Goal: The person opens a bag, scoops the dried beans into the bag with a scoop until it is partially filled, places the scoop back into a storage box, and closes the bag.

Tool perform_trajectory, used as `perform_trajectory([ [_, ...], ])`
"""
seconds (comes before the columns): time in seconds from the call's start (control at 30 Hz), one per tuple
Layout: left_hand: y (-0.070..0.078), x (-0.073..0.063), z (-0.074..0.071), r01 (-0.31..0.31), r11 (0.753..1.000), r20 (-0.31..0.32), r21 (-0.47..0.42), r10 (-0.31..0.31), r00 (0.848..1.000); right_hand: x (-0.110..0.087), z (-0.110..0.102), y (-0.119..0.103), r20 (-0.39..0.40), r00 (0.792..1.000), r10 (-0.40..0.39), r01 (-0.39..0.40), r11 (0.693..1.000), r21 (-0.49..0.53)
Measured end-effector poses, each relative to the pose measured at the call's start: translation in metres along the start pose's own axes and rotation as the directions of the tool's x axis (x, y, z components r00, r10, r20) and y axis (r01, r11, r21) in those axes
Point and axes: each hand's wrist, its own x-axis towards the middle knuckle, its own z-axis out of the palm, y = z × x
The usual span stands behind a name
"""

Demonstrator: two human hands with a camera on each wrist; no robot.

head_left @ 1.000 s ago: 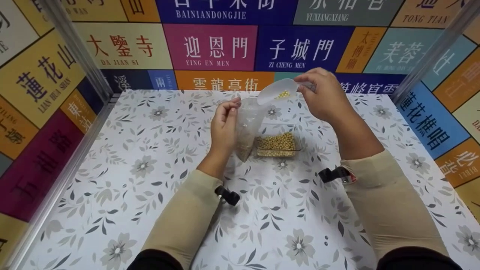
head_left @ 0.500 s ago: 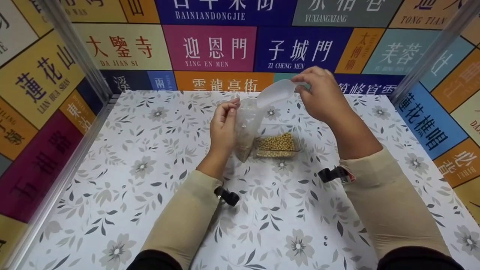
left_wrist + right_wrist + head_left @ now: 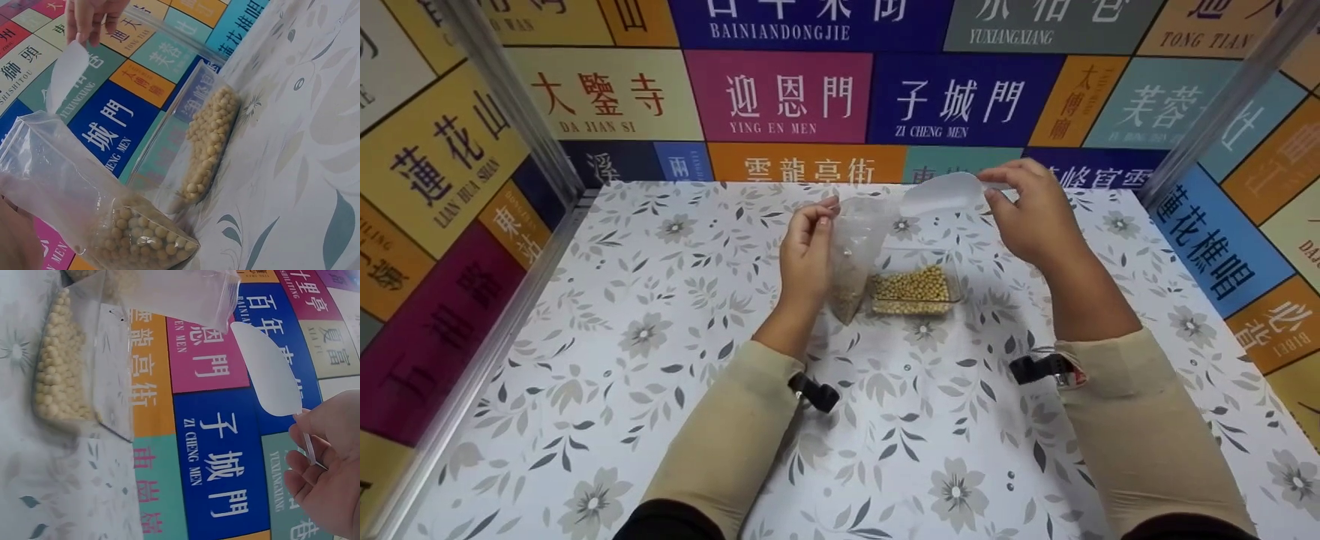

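Observation:
My left hand (image 3: 806, 251) grips the upper side of a clear plastic bag (image 3: 859, 232), which stands upright with its mouth up. Soybeans (image 3: 140, 236) fill the bag's lower part. By its thin handle, my right hand (image 3: 1031, 214) pinches a white plastic scoop (image 3: 941, 193) just right of the bag's mouth. In the right wrist view the scoop (image 3: 270, 371) carries no beans, and its tip is near the bag's opening. Beside the bag sits a clear rectangular container (image 3: 958, 289) holding a heap of soybeans (image 3: 915, 289).
A white table (image 3: 697, 435) with a grey flower and leaf pattern lies under everything. Behind it and along both sides rise panels (image 3: 787, 97) of coloured blocks with Chinese lettering. Black wrist cameras are strapped over both sleeves (image 3: 727, 420).
A second ago the scoop held a few beans at the bag's mouth; half a second later it tipped and they were gone. Now my right hand has drawn it rightward and slightly down.

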Motion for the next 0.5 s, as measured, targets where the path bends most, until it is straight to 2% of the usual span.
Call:
perform_trajectory([
  [0.2, -0.001, -0.001, -0.001, 0.013, 1.0, -0.009, 0.007, -0.013, 1.0, -0.009, 0.023, 0.023, 0.033, 0.999, 0.04, -0.041, 0.999, 0.035],
  [0.5, -0.001, -0.001, 0.0, 0.027, 1.0, -0.019, 0.014, -0.027, 0.999, -0.016, 0.061, 0.044, 0.112, 0.993, 0.041, -0.047, 0.998, 0.047],
])
